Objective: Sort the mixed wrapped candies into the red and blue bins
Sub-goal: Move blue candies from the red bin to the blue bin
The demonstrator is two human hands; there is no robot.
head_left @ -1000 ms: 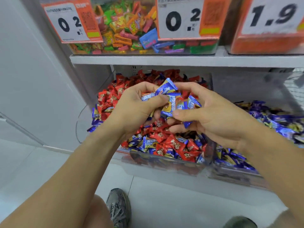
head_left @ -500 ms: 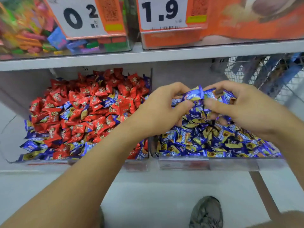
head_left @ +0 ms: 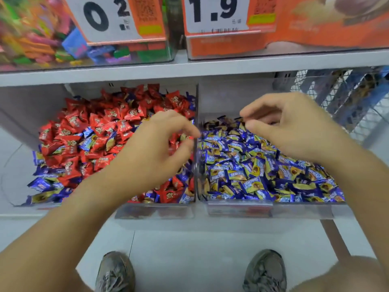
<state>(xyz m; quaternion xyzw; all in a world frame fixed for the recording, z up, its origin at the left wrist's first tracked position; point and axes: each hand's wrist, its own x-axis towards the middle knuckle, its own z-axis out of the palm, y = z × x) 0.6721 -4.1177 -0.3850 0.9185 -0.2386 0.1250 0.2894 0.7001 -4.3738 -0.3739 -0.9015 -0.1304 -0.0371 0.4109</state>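
Head view: two clear bins sit side by side under a shelf (head_left: 189, 68). The red bin (head_left: 155, 211) on the left holds mostly red candies (head_left: 109, 123), with many blue candies (head_left: 50, 182) mixed in along its front and left edges. The blue bin (head_left: 273, 209) on the right looks uniformly blue. A clear divider (head_left: 196, 144) separates them.

The left hand (head_left: 155, 148) hovers over the red bin just beside the divider, fingers loosely curled; a speck of red shows at the fingertips, but motion blur hides whether it pinches anything, so I cannot tell. The right hand (head_left: 294, 127) hovers over the back of the blue bin, fingers relaxed and bent, holding nothing visible.

Risks, as I judge them: the pile in the red bin is heaped high near the divider, so raking through it could push red candies over into the blue bin. The blue wrappers buried under red ones are easily missed. Slick wrappers may slip from a loose pinch and fall to the floor by the shoes (head_left: 115, 272).
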